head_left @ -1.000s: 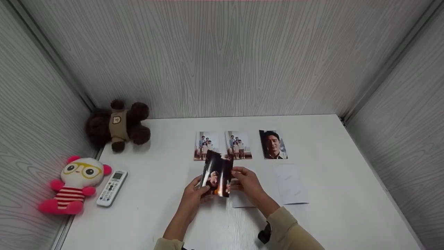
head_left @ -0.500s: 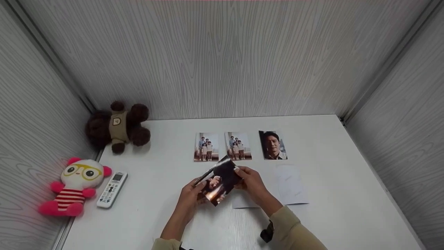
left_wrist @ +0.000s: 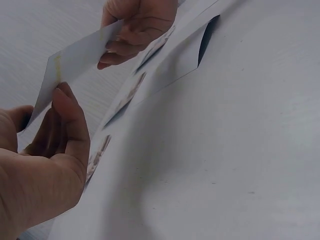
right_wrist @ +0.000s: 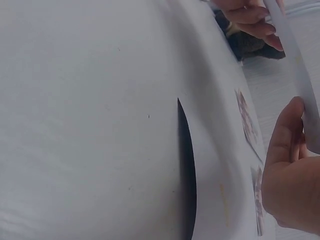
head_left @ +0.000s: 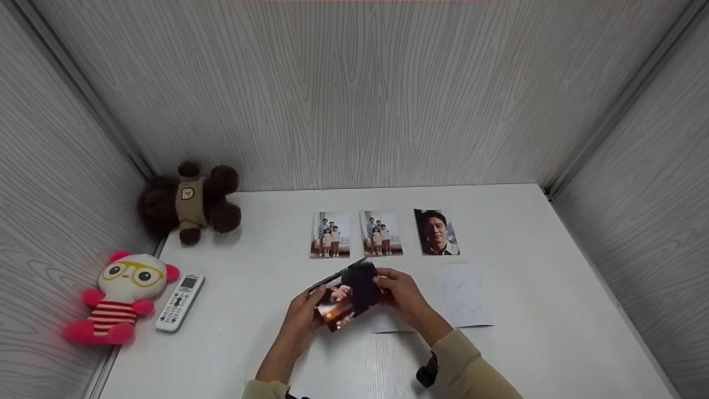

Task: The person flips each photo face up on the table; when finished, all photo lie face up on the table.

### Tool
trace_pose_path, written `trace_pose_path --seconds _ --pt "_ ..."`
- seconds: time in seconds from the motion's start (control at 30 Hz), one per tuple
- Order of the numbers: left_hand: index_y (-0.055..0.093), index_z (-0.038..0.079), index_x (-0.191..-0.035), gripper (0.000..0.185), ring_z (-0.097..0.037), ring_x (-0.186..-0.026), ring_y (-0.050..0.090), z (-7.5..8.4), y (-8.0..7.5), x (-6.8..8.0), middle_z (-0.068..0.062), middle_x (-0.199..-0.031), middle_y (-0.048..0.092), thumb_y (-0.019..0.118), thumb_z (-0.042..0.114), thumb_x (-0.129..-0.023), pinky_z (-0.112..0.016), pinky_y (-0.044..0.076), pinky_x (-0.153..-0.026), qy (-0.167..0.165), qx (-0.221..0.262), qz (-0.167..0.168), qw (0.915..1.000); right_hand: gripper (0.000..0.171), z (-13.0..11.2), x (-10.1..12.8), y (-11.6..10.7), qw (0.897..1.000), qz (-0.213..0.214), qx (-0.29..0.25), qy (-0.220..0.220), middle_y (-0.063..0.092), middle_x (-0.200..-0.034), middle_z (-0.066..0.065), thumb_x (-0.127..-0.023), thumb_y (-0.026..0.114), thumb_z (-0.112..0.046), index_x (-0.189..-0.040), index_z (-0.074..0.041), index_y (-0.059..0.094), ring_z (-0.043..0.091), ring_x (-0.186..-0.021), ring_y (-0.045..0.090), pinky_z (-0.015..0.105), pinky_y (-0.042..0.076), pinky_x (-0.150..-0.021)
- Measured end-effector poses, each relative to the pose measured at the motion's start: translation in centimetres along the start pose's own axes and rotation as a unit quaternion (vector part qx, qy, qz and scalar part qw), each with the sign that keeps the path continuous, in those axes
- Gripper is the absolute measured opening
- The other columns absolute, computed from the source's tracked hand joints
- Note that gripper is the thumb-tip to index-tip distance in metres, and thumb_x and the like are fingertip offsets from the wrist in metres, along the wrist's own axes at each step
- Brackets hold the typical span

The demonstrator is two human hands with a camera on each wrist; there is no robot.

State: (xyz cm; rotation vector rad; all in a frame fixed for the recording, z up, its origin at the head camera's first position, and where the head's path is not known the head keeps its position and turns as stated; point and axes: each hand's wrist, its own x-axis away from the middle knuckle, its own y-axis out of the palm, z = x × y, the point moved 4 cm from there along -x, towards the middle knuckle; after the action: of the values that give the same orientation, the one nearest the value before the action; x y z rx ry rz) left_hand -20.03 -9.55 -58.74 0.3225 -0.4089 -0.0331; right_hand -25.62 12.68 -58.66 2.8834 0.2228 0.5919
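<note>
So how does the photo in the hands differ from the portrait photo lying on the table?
The held photo is dark with an orange glow, tilted and lifted off the table, pinched between the left hand and right hand. The portrait photo lies flat, upright and untouched in the far row, with a paler background. Both are glossy prints of similar size.

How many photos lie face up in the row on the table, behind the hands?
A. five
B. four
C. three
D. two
C: the head view shows two family photos and one portrait photo side by side on the table.
</note>
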Motion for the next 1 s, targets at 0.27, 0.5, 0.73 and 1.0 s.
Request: trace_pose_path --seconds 0.27,0.5,0.73,1.0 --pt "0.039 0.002 -0.151 0.063 -0.016 -0.104 0.065 -0.2 0.1 0.2 -0.011 -0.126 0.062 0.061 0.035 -0.102 -0.03 0.058 -0.087 0.004 0.019 -0.001 0.9998 0.026 -0.1 -0.1 0.0 0.999 0.017 -0.041 -0.003 0.062 -0.086 0.003 -0.096 0.063 -0.01 -0.12 0.001 0.062 0.013 -0.071 0.061 0.028 0.057 -0.062" --pt "0.03 -0.002 -0.153 0.065 -0.018 -0.1 0.07 -0.6 0.5 0.5 -0.005 -0.108 0.065 0.063 0.016 -0.101 -0.031 0.06 -0.089 0.024 0.101 -0.02 0.9944 0.026 -0.2 0.0 0.1 0.998 0.019 -0.061 -0.022 0.064 -0.093 0.006 -0.097 0.061 -0.007 -0.121 0.001 0.057 0.014 -0.077 0.063 0.029 0.059 -0.066" --pt "0.034 -0.005 -0.15 0.06 -0.014 -0.095 0.069 -0.6 0.9 0.2 -0.007 -0.111 0.061 0.063 0.01 -0.1 -0.03 0.06 -0.09 0.034 0.109 0.011 0.9934 0.023 0.3 0.2 0.5 0.998 0.0 -0.061 -0.01 0.065 -0.09 0.005 -0.097 0.061 -0.007 -0.119 0.0 0.057 0.015 -0.074 0.062 0.03 0.058 -0.066" --pt "0.034 -0.008 -0.149 0.058 -0.015 -0.1 0.069 -0.3 0.5 0.1 -0.011 -0.121 0.062 0.06 0.013 -0.102 -0.033 0.06 -0.09 0.049 0.109 0.045 0.9918 0.03 0.8 0.5 1.3 0.998 -0.045 -0.037 -0.001 0.071 -0.103 0.007 -0.098 0.063 -0.012 -0.124 0.0 0.057 0.016 -0.087 0.071 0.03 0.061 -0.071"
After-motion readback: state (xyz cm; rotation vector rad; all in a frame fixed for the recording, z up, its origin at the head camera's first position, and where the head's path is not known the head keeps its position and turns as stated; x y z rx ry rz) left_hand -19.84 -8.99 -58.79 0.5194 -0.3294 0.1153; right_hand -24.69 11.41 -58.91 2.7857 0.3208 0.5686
